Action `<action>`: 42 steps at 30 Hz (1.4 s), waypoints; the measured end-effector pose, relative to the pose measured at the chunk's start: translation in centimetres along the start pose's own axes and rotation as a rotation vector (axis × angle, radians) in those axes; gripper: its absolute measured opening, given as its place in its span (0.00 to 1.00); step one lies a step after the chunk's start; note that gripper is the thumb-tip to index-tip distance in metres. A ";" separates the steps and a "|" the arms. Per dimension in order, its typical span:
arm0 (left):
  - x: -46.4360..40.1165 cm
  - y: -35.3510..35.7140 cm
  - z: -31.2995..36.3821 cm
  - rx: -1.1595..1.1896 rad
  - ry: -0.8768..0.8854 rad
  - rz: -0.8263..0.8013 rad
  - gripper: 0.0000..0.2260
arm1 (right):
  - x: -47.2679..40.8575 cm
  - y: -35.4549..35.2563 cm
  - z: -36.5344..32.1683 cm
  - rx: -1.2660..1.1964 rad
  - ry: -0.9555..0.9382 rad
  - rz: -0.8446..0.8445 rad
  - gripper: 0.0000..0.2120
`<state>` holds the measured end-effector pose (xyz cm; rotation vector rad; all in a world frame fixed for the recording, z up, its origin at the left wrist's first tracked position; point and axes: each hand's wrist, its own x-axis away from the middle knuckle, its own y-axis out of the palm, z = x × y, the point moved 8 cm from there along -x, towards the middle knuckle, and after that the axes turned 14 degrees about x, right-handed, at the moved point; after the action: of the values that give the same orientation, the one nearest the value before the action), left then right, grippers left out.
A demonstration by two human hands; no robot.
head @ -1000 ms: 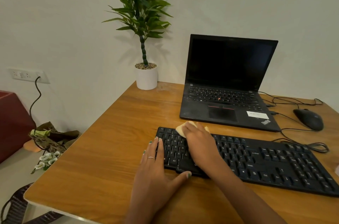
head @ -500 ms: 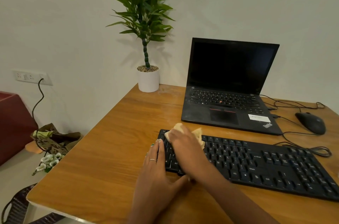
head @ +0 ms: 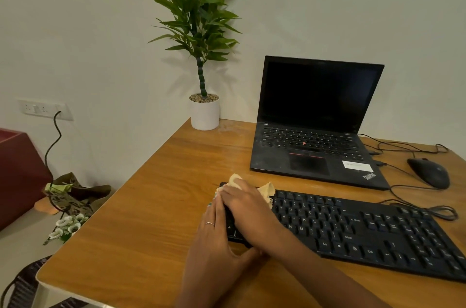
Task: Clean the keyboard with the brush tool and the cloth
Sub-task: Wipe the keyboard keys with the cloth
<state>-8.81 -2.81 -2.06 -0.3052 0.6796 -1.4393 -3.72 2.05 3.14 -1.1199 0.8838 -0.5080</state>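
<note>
A black wired keyboard (head: 365,229) lies along the front of the wooden desk (head: 151,207). A crumpled beige cloth (head: 267,190) sits on its far left corner, mostly hidden under my right hand (head: 248,204), which presses it flat onto the keys. My left hand (head: 214,239) lies with straight fingers along the keyboard's left end, thumb at the front edge, steadying it. No brush tool is in view.
An open black laptop (head: 312,154) stands behind the keyboard. A black mouse (head: 428,173) and loose cables (head: 416,204) lie at the right. A potted plant (head: 204,113) occupies the desk's far corner. A red seat (head: 17,174) and bags are on the floor to the left.
My right hand has slid the cloth leftward along the top rows to the keyboard's far left corner. My left hand has stayed at the left end.
</note>
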 end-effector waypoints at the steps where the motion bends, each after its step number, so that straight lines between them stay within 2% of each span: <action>1: 0.0 0.0 0.0 -0.012 -0.005 -0.003 0.56 | -0.2 0.4 1.0 0.012 0.019 -0.038 0.14; 5: 0.0 -0.1 -0.1 -0.026 -0.037 -0.008 0.56 | -1.0 1.0 3.3 0.087 0.113 -0.073 0.15; 10: 0.0 0.0 0.0 0.036 -0.031 -0.020 0.58 | 1.0 -0.2 -0.2 0.072 -0.047 -0.033 0.16; 16: 0.1 -0.3 0.3 0.061 -0.060 -0.014 0.61 | 0.8 -0.5 2.8 0.097 0.103 -0.109 0.18; 21: -0.2 -0.3 0.0 0.215 -0.067 -0.010 0.62 | 2.9 -1.6 -1.8 -0.015 -0.083 -0.085 0.20; 26: -0.1 -0.5 -0.8 0.271 -0.141 0.013 0.67 | 2.4 -1.0 3.0 0.078 0.138 -0.124 0.18; 29: -0.2 -0.5 -1.0 0.274 -0.128 0.011 0.64 | 2.5 -0.8 0.1 0.067 0.039 -0.174 0.19; 32: -0.2 -0.5 -1.0 0.280 -0.135 0.003 0.62 | 3.6 -2.1 -1.5 0.022 -0.048 -0.154 0.21; 36: -0.1 -0.7 -0.8 0.282 -0.127 0.019 0.66 | 2.8 -1.5 2.9 0.055 0.114 -0.116 0.23; 38: 0.0 -0.7 -1.0 0.287 -0.125 0.022 0.66 | 2.5 -1.3 2.9 0.078 0.150 -0.110 0.22; 42: -0.2 -0.6 -1.0 0.289 -0.110 0.021 0.62 | 3.8 -2.1 -2.0 -0.009 -0.062 -0.155 0.21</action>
<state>-9.88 -2.49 -2.48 -0.1495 0.3776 -1.4668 -3.03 -2.70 3.44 -1.2115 0.7499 -0.5943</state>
